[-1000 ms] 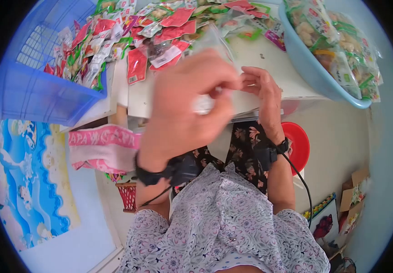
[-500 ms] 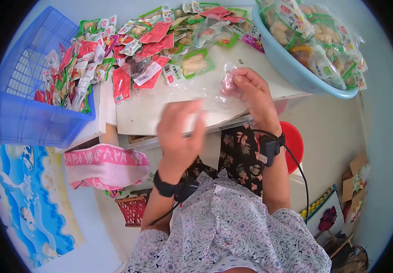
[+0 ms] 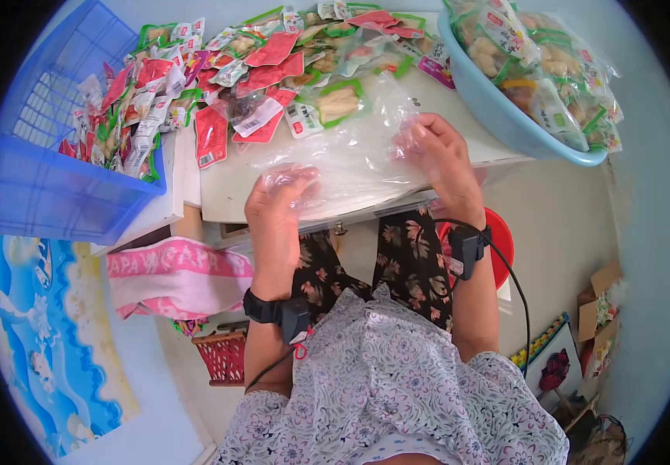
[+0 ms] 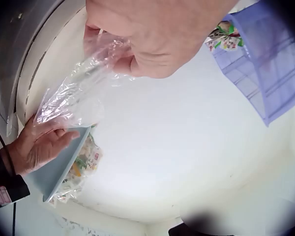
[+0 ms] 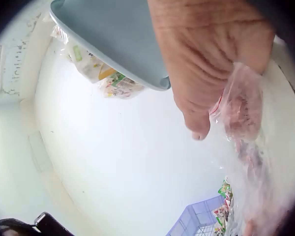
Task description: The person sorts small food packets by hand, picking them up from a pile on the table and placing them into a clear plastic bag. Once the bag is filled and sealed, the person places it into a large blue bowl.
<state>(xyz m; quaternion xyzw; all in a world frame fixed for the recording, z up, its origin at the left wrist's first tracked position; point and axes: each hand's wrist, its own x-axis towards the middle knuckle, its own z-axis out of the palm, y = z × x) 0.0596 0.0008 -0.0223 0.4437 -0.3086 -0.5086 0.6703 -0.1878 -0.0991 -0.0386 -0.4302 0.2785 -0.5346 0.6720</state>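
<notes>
A clear plastic bag point(image 3: 350, 167) spreads between both hands over the front of the white table point(image 3: 230, 194). My left hand point(image 3: 273, 221) grips one side of it, and in the left wrist view the film bunches between thumb and fingers. At the other side my right hand point(image 3: 447, 167) holds the bag, its thumb on the near face; in the right wrist view the film covers the fingers. Just beyond the bag lies a green-edged food packet point(image 3: 339, 105), among many red and green snack packets point(image 3: 273, 48).
A blue plastic crate point(image 3: 63, 194) of small packets stands at the left. To the right, a light blue basin point(image 3: 497, 116) is heaped with filled clear bags point(image 3: 552, 58). A pink towel point(image 3: 180, 275) hangs below the table at left, and a red bucket point(image 3: 501, 248) stands on the floor.
The left hand came down and away from the right hand, then took hold of the bag's left side. The bag, bunched at the right hand before, is now spread wide.
</notes>
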